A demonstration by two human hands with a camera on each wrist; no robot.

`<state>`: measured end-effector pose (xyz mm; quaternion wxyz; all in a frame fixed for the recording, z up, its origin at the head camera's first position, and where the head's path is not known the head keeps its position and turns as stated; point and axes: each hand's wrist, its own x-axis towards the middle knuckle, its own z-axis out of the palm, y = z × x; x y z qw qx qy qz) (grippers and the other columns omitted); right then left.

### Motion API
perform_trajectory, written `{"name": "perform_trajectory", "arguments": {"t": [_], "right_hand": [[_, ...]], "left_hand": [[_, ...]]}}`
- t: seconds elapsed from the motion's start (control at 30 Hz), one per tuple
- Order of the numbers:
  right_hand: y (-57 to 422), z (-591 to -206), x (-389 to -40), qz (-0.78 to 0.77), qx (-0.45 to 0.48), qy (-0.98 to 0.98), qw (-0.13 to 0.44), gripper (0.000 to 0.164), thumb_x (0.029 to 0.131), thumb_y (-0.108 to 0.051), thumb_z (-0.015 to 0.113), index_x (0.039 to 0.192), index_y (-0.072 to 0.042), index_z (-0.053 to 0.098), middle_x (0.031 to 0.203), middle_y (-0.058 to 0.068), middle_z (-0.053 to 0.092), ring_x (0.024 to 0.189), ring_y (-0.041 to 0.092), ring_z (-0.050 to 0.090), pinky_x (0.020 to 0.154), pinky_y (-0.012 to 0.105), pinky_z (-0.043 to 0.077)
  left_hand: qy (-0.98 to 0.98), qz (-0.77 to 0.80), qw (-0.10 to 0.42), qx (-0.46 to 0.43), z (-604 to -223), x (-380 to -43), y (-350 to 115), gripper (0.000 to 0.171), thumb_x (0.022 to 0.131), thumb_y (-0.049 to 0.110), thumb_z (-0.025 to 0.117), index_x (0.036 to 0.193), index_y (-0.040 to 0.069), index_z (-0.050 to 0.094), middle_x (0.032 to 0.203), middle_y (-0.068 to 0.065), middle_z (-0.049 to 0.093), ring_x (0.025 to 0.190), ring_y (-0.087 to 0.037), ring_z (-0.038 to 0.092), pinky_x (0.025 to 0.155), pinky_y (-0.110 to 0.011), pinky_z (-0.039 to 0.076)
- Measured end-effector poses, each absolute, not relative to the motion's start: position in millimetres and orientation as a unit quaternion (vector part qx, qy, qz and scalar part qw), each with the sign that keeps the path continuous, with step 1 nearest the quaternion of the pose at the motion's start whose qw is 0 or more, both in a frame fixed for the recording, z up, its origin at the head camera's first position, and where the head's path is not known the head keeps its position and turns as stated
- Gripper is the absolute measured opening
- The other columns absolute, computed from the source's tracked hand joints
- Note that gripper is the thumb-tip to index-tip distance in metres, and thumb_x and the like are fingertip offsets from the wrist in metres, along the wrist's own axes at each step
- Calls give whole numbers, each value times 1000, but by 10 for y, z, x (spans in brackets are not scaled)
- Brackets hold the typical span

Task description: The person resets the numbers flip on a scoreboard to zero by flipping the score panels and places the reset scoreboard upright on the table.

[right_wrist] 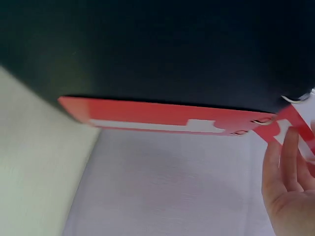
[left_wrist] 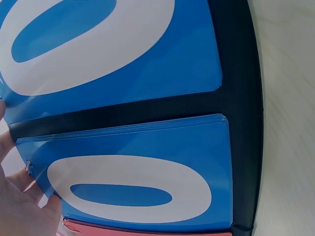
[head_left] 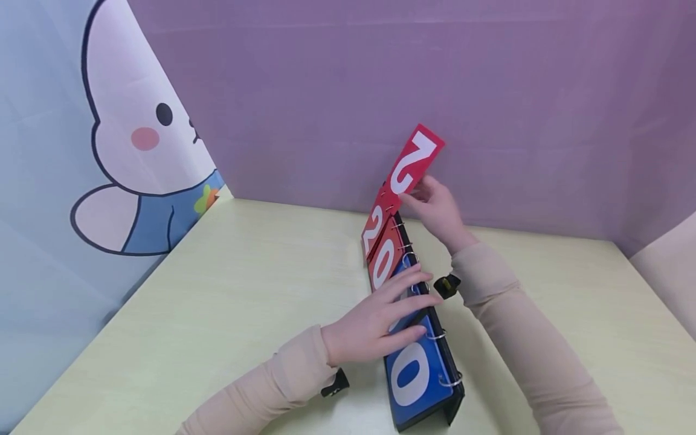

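Observation:
A black tabletop flip scoreboard (head_left: 450,362) stands like a tent on the table, with ringed number cards along its top edge. My left hand (head_left: 375,323) lies across its middle, fingers spread and fairly straight over the ringed edge. Under and beside it are blue cards showing white zeros, one near the front end (left_wrist: 133,189). At the far end my right hand (head_left: 437,208) pinches a raised red card (head_left: 415,160) bearing a white 2. Below that card hangs another red card (head_left: 373,229) with a 2, beside a red zero card (head_left: 385,260).
The pale table (head_left: 261,290) extends on both sides of the scoreboard. A purple cloth backdrop (head_left: 326,109) rises behind the far end, close to the raised card. To the left hangs a light blue cloth (head_left: 38,272) with a cartoon character.

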<state>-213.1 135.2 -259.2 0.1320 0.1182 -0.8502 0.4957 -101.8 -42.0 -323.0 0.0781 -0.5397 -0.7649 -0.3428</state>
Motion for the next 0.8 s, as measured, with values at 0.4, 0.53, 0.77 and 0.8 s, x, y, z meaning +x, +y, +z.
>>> {"name": "perform_trajectory", "arguments": {"t": [0.4, 0.53, 0.77, 0.8], "right_hand": [[1153, -2562, -2157, 317, 188, -921, 126, 41, 90, -18, 60, 126, 2, 58, 124, 19, 59, 100, 32, 63, 83, 40, 51], [1102, -2532, -2151, 259, 212, -935, 120, 34, 89, -15, 62, 119, -1, 64, 122, 17, 60, 100, 29, 62, 83, 39, 51], [1080, -2521, -2175, 174, 251, -943, 132, 24, 86, -14, 66, 106, -3, 72, 111, 14, 67, 108, 30, 60, 93, 41, 46], [1079, -2517, -2177, 164, 258, -942, 136, 23, 85, -14, 66, 104, -4, 73, 109, 14, 68, 106, 30, 60, 93, 41, 46]], "left_hand": [[-761, -320, 105, -554, -3238, -1043, -432, 41, 96, 28, 48, 136, 16, 47, 150, -9, 30, 146, -25, 15, 114, -38, 21], [-759, -324, 102, -555, -3242, -1044, -433, 41, 96, 28, 49, 135, 15, 48, 150, -9, 30, 146, -25, 15, 114, -38, 21], [-758, -344, 80, -548, -3244, -1034, -427, 42, 94, 25, 51, 135, 15, 48, 150, -8, 29, 146, -20, 14, 113, -37, 23], [-758, -344, 80, -548, -3243, -1033, -428, 42, 94, 25, 51, 135, 15, 48, 150, -8, 29, 146, -20, 14, 113, -37, 23]]}}
